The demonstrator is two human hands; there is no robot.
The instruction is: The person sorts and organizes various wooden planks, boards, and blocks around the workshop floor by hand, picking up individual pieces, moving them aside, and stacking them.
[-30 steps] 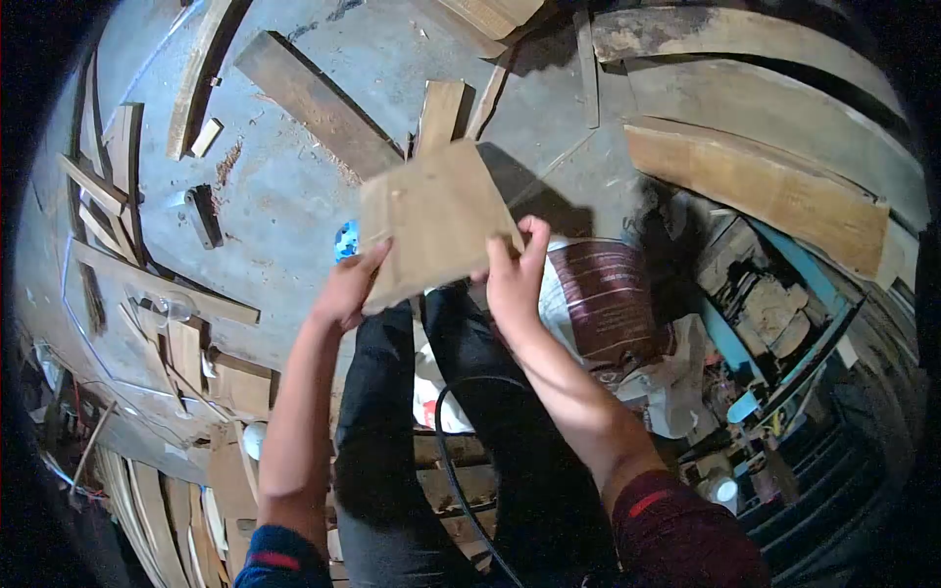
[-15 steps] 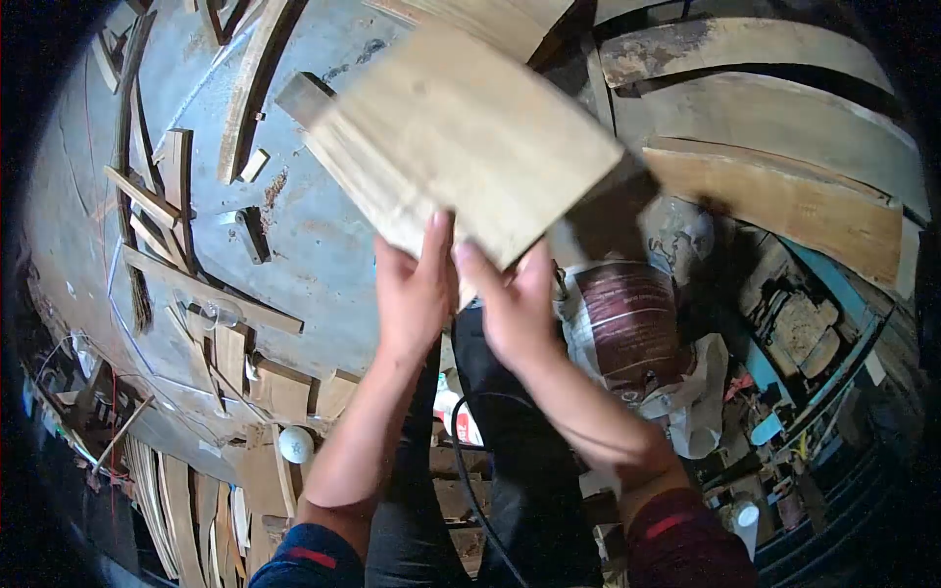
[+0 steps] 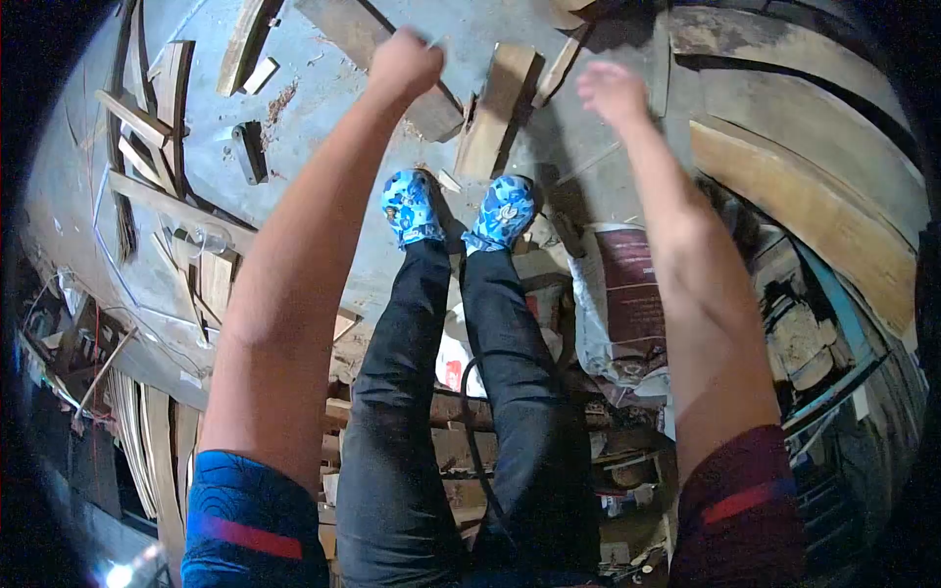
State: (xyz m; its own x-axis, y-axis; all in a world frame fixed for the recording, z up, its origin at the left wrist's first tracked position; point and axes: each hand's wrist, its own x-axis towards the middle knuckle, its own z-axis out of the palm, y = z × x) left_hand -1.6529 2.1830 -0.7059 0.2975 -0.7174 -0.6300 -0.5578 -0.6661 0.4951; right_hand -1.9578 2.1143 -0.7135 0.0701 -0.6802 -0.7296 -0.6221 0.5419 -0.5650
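Note:
My left hand (image 3: 407, 67) is stretched forward over a long grey-brown plank (image 3: 338, 24) on the floor. Its fingers are smeared by motion and partly turned away, so its grip is unclear. Further right, my right hand (image 3: 613, 93) reaches out with fingers apart and nothing in them. Between the two hands lies a shorter wooden board (image 3: 498, 103), with a narrow wooden strip (image 3: 561, 71) beside it. Part of another wooden piece (image 3: 578, 10) shows at the top edge.
My shoes (image 3: 412, 206) stand on the concrete floor near the boards. Curved planks (image 3: 814, 216) are stacked at right, beside a printed sack (image 3: 632, 294). Wooden strips (image 3: 172, 108) and a dark metal piece (image 3: 248, 152) lie at left. A black cable (image 3: 470, 421) runs between my legs.
The wide wooden board that both hands held has left them. My hands have moved apart and forward, and the view has shifted, showing my shoes and the boards beyond them.

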